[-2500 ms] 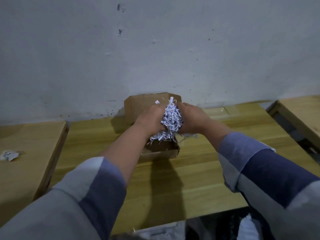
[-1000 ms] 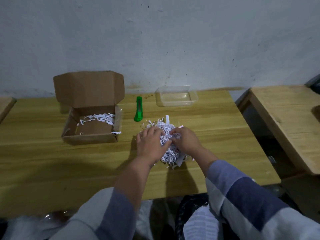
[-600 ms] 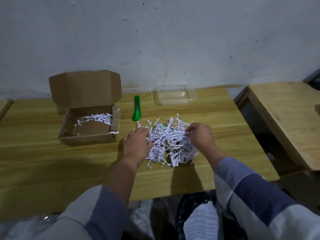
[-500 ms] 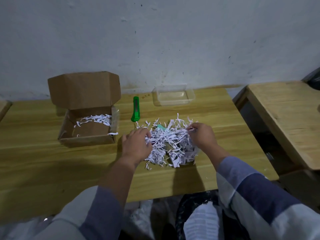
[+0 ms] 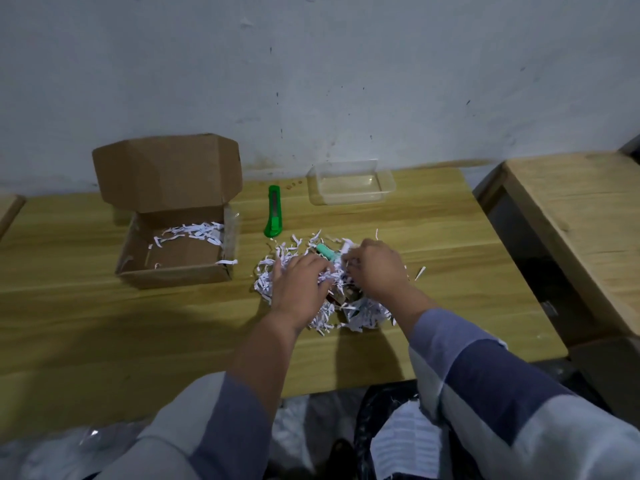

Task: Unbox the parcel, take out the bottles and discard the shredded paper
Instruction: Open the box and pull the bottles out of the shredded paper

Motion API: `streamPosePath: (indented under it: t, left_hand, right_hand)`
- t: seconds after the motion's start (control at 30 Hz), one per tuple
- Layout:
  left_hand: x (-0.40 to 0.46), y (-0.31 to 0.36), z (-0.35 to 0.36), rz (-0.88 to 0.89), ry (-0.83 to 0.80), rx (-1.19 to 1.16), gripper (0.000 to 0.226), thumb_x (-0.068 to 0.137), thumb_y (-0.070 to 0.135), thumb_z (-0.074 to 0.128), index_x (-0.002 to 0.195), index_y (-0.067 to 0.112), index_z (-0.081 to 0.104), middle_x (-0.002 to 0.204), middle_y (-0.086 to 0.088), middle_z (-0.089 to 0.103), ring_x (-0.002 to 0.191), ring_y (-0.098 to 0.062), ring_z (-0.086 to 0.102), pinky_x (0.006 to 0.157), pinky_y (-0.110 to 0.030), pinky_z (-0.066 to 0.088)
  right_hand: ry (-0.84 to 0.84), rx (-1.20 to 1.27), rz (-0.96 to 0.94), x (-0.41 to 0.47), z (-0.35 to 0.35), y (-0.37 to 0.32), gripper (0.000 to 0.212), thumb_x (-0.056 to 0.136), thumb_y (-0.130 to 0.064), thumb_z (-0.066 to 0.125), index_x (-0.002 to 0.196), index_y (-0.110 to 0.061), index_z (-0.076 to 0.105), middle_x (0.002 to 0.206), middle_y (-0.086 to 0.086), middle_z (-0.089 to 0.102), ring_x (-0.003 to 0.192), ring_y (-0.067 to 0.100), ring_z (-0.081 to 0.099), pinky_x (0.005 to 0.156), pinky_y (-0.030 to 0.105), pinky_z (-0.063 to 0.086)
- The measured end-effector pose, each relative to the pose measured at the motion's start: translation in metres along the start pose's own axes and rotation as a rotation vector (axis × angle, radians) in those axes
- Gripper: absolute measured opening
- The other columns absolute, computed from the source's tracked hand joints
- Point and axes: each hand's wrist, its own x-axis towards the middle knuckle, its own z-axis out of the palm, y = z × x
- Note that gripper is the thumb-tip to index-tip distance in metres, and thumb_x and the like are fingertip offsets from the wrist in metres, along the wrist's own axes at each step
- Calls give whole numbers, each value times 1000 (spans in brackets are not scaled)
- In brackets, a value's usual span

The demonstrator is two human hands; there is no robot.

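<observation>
Sorting shredded paper [image 5: 363, 315] for bottles.
Both hands [image 5: 301, 285] spread within it; a green-capped bottle [image 5: 327, 252] lies just beyond, nearer the right hand [image 5: 375, 268].

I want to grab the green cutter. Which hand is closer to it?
Left. The left hand lies in the shredded paper, just below and slightly right of the green utility knife. The right hand sits farther to the right.

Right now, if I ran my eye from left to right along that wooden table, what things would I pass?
cardboard box → green utility knife → pile of shredded paper with both hands working in it → second wooden table at the far right. The clear plastic tray sits behind the pile, so I leave it out.
</observation>
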Motion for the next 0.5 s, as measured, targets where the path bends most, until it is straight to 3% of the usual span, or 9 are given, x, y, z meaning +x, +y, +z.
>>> streamPosePath:
  t: [0.1, 0.23, 0.3, 0.4, 0.43, 0.47, 0.5]
  left_hand:
    - [-1, -4, -2, 17, 24, -33, 13, 92, 34, 58, 105, 35, 61, 125, 17, 57, 128, -10, 42, 118, -50, 6]
    - [-3, -4, 1, 5, 48, -52, 11, 92, 32, 58, 103, 34, 61, 123, 17, 59, 127, -11, 44, 118, -48, 7]
    - [-3, -3, 1, 1, 43, -47, 13, 91, 29, 58, 103, 34, 60, 124, 17, 58, 128, -11, 43, 119, -48, 6]
    - [-3, -3, 2, -1, 27, -56, 16, 89, 32, 54, 104, 34, 58, 125, 16, 56, 129, -10, 41, 119, -48, 3]
    - [-3, -3, 2, 1, 25, -64, 17, 89, 33, 53, 105, 34, 58, 126, 16, 56, 129, -10, 40, 119, -49, 3]
    - [-4, -4, 3, 5, 22, -70, 18, 89, 33, 52, 106, 34, 58, 126, 16, 55, 130, -10, 40, 119, -49, 2]
    - [-4, -4, 4, 12, 20, -71, 18, 89, 33, 52, 107, 34, 57, 127, 16, 54, 130, -10, 39, 119, -48, 1]
  right_hand:
    - [12, -11, 120, -5, -4, 16, 22, 88, -17, 53, 96, -27, 72, 103, 0, 71, 102, 23, 61, 91, 33, 37]
    - [86, 38, 216, -11, -16, 32, 14, 83, -18, 60, 87, -28, 69, 99, -1, 72, 102, 23, 59, 92, 37, 32]
    - [26, -7, 216, -10, -23, 34, 23, 82, -17, 59, 100, -28, 69, 115, 1, 65, 113, 26, 53, 103, 44, 29]
    - [-80, 33, 182, -6, -31, 30, 46, 83, -4, 51, 122, -26, 62, 125, 3, 63, 123, 25, 51, 115, 56, 5]
    - [-50, 81, 163, -3, -34, 29, 48, 84, 1, 49, 124, -23, 61, 121, 3, 67, 118, 25, 56, 116, 52, 13]
    - [4, 138, 148, 0, -37, 28, 46, 85, 3, 50, 123, -20, 62, 116, 5, 70, 110, 24, 61, 111, 45, 30]
    - [58, 190, 140, 2, -40, 26, 40, 86, 2, 53, 119, -16, 65, 109, 7, 72, 100, 25, 65, 96, 36, 45]
